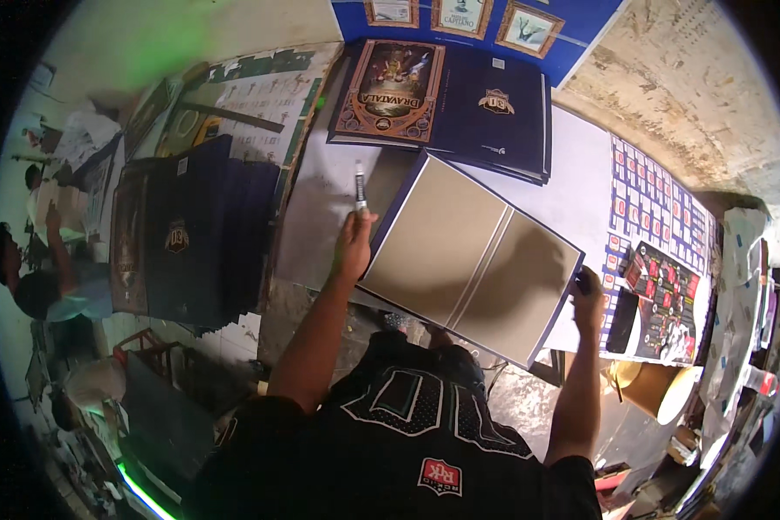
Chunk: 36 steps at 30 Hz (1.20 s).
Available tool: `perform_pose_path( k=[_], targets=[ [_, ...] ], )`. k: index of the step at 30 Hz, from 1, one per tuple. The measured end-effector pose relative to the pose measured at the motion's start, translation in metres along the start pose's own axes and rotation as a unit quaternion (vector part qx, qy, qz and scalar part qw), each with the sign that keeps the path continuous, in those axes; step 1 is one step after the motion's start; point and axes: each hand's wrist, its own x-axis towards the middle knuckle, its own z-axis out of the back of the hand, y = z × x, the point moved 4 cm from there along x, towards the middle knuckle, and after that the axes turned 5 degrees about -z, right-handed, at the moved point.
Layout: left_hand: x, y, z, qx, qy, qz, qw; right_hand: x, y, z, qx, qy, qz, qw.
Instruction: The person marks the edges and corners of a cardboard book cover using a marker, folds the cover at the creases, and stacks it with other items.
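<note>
A plain tan, navy-edged two-panel board (446, 251) overhangs the white counter (572, 198); the right hand (588, 303), its grip unclear, is at its right corner. The left hand (353, 247) grips a slim, lettered white-and-black tube (360, 186). Behind lies a navy, emblem-printed case (464, 121).

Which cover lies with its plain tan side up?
The slanted cover between the left hand and the right hand: its bare tan face shows, while the far stack and the left stack have dark printed faces on top.
</note>
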Motion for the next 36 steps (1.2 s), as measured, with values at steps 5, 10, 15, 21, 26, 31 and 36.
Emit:
perform_pose_path(
  k=[5,10,15,21,26,31,36],
  targets=[
    [-0.008,-0.008,-0.02,0.046,0.06,0.028,0.997,-0.002,0.018,-0.055,-0.047,0.068,0.107,0.991],
    [-0.053,0.09,0.066,0.093,-0.037,0.068,0.993,-0.014,0.063,-0.085,-0.014,0.152,0.118,0.981],
    [-0.061,0.072,0.086,0.091,-0.051,0.168,0.98,0.028,0.038,-0.022,-0.045,-0.104,0.081,0.99],
    [-0.052,0.018,0.057,0.159,-0.048,0.086,0.982,0.064,0.05,0.035,-0.367,-0.178,0.187,0.894],
    [-0.043,-0.006,0.036,0.127,0.016,0.079,0.989,-0.028,0.018,0.046,-0.1,-0.165,0.022,0.981],
    [-0.036,0.018,0.029,0.094,0.049,0.018,0.994,-0.194,-0.066,-0.036,0.177,-0.031,-0.279,0.943],
    [-0.033,0.023,0.003,0.114,0.141,0.004,0.983,-0.237,-0.05,-0.1,0.428,-0.082,-0.355,0.827]
  ],
)
